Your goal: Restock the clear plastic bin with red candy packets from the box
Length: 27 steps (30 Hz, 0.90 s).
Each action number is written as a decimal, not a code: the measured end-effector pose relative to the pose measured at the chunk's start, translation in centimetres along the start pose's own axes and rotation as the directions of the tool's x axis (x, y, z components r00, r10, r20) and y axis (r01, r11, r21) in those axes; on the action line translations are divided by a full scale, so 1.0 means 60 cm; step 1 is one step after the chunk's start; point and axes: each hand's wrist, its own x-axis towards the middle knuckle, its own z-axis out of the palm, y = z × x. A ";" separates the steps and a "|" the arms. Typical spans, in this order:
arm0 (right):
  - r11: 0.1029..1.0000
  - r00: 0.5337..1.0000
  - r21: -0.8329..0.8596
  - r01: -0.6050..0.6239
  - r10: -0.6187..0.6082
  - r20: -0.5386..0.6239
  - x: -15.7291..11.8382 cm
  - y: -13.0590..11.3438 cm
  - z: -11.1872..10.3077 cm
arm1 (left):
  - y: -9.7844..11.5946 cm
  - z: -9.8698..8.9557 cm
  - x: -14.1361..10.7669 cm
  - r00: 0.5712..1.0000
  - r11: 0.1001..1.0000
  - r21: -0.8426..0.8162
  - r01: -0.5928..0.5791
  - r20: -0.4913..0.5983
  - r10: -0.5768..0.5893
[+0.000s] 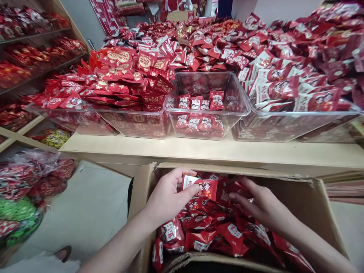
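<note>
As we are sorting through an open cardboard box (224,169) at bottom center of the frame, our left hand (170,194) is grasping a red packet (199,187), while our right hand (263,206) is touching the heaped packets (203,231), fingers loosely spread.

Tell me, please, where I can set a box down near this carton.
The pale shelf has a bare strip in front of the clear plastic bins. Bare floor lies left of the cardboard carton. Crowded: the carton's red packets, around the left hand and right hand.
</note>
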 end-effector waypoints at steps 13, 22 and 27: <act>0.358 0.965 0.928 -0.101 0.263 0.004 -0.026 -0.058 -0.008 | -0.023 0.017 0.012 0.971 0.757 0.610 -0.234 0.180 0.155; 0.925 0.824 0.150 0.349 -0.227 -0.519 -0.052 -0.069 -0.002 | 0.020 0.027 -0.017 0.991 0.995 0.076 -0.062 0.120 0.052; 0.787 0.764 -0.060 0.615 -0.612 -0.206 -0.025 -0.092 0.018 | 0.053 0.057 0.002 0.980 0.843 -0.533 0.075 0.197 0.037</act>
